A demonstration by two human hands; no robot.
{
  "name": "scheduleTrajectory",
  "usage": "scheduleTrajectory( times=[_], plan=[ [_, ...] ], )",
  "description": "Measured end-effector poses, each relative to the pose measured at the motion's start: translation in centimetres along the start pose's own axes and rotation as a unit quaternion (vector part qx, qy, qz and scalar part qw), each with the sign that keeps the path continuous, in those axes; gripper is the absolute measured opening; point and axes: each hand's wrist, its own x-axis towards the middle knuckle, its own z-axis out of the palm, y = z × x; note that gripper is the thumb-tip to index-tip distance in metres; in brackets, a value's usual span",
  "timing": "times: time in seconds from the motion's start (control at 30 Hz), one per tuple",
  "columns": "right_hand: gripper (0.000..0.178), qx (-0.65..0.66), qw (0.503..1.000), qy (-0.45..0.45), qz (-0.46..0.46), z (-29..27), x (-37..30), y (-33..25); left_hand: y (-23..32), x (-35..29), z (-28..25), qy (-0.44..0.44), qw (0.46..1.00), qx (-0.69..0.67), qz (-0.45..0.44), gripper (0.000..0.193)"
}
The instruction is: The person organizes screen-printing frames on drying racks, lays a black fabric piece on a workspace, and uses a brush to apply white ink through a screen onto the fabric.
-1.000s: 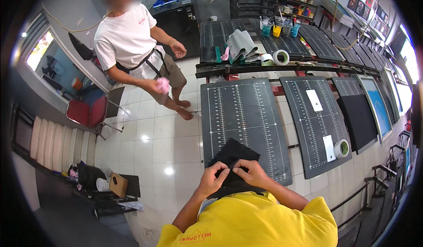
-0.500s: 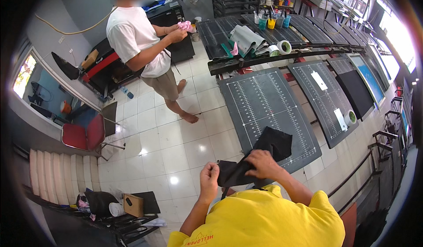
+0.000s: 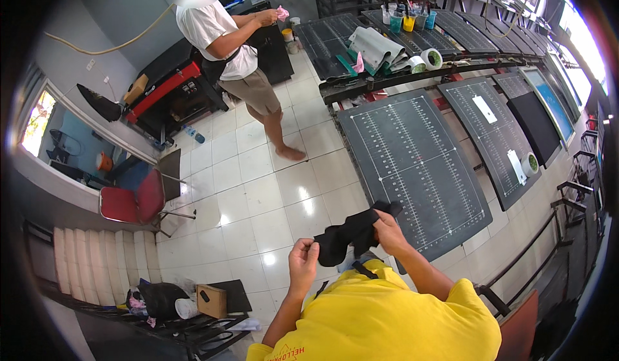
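Floor partly hidden behind cloth.

Black cloth (rumpled) in midair

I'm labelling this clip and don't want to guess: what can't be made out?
Black cloth, head view: full outline, hidden by its folds and the right hand.
Pink item, head view: exact kind, too small and partly covered by the co-worker's hand.
Black rack, head view: top, cut off by the upper edge.
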Motion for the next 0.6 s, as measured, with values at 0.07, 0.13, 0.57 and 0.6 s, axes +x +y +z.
scheduleTrajectory(
  times=[0.07,0.13,0.57,0.6],
  plan=[
    [0.024,0.145,0.986,-0.001,0.078,2.2,0.7,0.9,-0.6,1.3,-0.1,-0.019,0.998,0.052,0.012,0.008],
    [0.028,0.169,0.981,-0.051,0.074,3.5,1.8,1.8,-0.9,2.7,-0.4,-0.03,0.995,0.092,0.011,0.008],
    [0.041,-0.299,0.912,-0.063,-0.275,6.3,19.6,-0.8,4.0,22.2,0.1,-0.205,0.971,-0.034,-0.119,0.018],
    [0.04,-0.261,0.925,-0.054,-0.273,6.2,20.8,-1.5,4.3,24.2,0.5,-0.222,0.969,-0.019,-0.103,0.016]
  ],
)
